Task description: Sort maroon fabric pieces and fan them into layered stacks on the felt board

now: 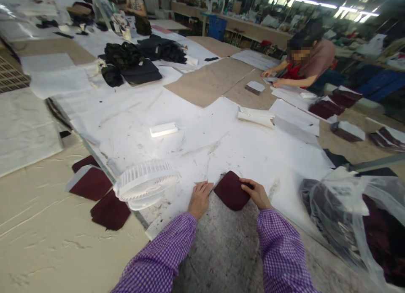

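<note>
A maroon fabric piece (pixel 232 191) with rounded corners lies in front of me, across the border between the white sheet and the grey work surface. My right hand (pixel 257 192) pinches its right edge between thumb and fingers. To the left of the piece, my left hand (pixel 200 198) rests on the white sheet with its fingers stretched forward, apart from the fabric. A thin dark line shows beside its fingertips; I cannot make out what it is. Purple checked sleeves cover both my forearms.
A white fan (pixel 147 184) stands left of my hands, near more maroon pieces (pixel 110 211). A clear plastic bag (pixel 341 213) with dark fabric sits at right. Across the table a co-worker (pixel 311 59) handles small pieces. Black fabric (pixel 142 71) is piled farther back.
</note>
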A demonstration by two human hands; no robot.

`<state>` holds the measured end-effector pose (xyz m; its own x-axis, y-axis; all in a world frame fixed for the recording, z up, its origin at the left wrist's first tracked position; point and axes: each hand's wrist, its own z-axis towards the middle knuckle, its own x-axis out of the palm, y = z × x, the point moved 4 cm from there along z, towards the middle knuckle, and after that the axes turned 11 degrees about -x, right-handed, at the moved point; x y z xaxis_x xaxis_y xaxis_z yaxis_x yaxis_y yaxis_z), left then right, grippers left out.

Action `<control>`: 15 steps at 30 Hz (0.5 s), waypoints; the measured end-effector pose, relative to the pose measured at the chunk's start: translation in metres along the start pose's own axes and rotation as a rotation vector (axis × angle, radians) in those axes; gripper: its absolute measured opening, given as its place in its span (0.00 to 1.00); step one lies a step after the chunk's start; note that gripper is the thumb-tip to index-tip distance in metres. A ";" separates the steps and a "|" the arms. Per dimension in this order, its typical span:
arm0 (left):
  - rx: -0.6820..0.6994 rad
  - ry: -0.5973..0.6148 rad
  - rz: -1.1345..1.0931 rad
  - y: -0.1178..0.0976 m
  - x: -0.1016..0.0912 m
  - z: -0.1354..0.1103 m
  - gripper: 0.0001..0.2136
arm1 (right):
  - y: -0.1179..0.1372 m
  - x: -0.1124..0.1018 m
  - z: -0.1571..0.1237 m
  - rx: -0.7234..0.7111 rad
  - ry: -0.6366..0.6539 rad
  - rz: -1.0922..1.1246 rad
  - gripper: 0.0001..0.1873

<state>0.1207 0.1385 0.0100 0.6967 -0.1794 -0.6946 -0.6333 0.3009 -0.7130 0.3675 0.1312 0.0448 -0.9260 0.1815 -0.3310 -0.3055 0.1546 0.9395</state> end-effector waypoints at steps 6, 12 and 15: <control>0.000 -0.005 0.003 0.001 0.002 0.001 0.24 | 0.007 0.003 -0.005 -0.013 0.110 0.068 0.25; 0.012 -0.004 0.018 -0.001 0.000 0.000 0.25 | -0.011 0.003 0.007 -0.020 0.107 -0.164 0.14; 0.030 0.009 0.029 -0.001 0.001 0.000 0.26 | -0.015 0.001 0.008 -0.034 0.110 -0.259 0.14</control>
<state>0.1218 0.1382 0.0100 0.6751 -0.1781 -0.7159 -0.6430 0.3336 -0.6894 0.3727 0.1368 0.0301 -0.8341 0.0339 -0.5505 -0.5404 0.1495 0.8280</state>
